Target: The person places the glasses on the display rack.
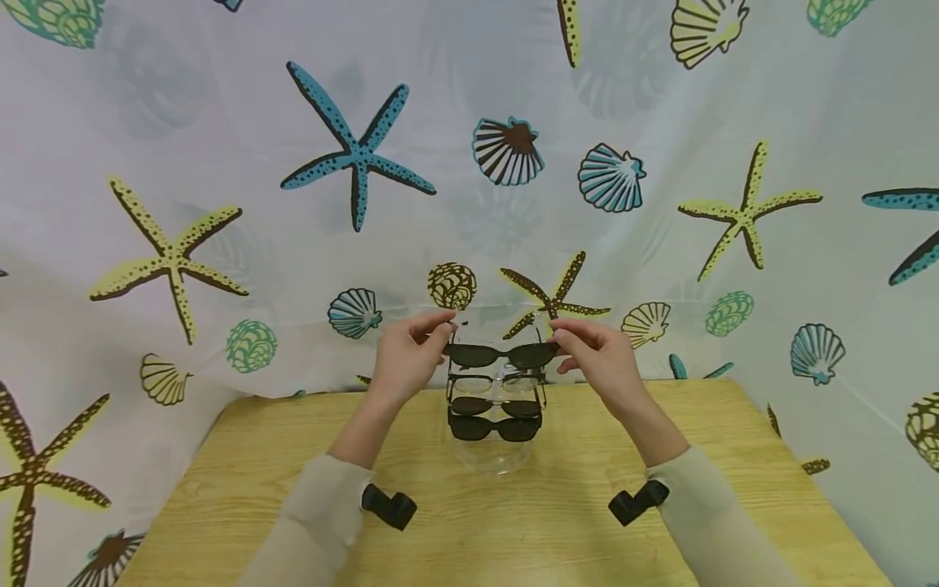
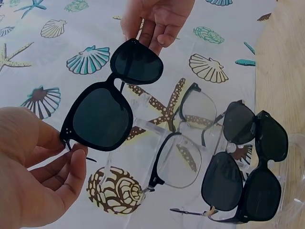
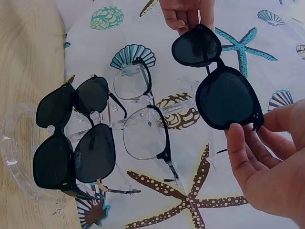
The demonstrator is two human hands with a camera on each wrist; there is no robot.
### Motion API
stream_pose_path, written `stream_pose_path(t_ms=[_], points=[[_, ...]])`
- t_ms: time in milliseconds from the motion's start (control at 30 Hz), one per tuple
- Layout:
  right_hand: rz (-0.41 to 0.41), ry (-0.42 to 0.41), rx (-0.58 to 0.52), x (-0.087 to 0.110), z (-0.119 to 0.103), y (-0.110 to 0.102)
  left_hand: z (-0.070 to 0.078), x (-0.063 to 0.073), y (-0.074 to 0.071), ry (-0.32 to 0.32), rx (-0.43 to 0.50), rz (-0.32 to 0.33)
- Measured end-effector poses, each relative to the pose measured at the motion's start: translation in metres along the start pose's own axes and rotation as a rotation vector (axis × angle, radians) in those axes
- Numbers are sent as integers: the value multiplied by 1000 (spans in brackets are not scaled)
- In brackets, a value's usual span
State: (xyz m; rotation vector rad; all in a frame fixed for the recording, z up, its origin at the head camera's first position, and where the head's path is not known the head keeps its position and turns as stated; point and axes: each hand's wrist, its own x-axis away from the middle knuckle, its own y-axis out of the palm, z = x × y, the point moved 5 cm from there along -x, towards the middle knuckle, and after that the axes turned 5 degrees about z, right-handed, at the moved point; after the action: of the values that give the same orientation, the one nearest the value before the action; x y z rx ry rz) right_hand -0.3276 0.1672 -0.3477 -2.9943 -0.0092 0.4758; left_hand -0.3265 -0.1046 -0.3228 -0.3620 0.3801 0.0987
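Black sunglasses with dark lenses (image 1: 530,355) are held at the top of a clear display stand (image 1: 493,466). My left hand (image 1: 407,352) pinches one end of the frame at the hinge and temple, and my right hand (image 1: 597,359) pinches the other end. Below them on the stand sit half-rim glasses with clear lenses (image 2: 180,164), then thin-framed sunglasses (image 3: 95,153). Lowest is a thick black pair of sunglasses (image 1: 495,429). Whether the held pair touches the stand's top arm cannot be made out.
The stand's round clear base stands on a light wooden table (image 1: 572,522) near its back edge. A white cloth (image 1: 455,236) printed with starfish and shells hangs behind and on both sides. Each sleeve carries a small black wrist camera (image 1: 390,507).
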Motion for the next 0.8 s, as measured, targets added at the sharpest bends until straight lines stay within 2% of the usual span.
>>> stream_pose_path(t_ms=[500, 800], points=[[6, 31, 19, -12, 7, 9, -12, -13, -2, -63, 3, 24], [11, 53, 25, -16, 10, 9, -16, -17, 2, -60, 20, 22]])
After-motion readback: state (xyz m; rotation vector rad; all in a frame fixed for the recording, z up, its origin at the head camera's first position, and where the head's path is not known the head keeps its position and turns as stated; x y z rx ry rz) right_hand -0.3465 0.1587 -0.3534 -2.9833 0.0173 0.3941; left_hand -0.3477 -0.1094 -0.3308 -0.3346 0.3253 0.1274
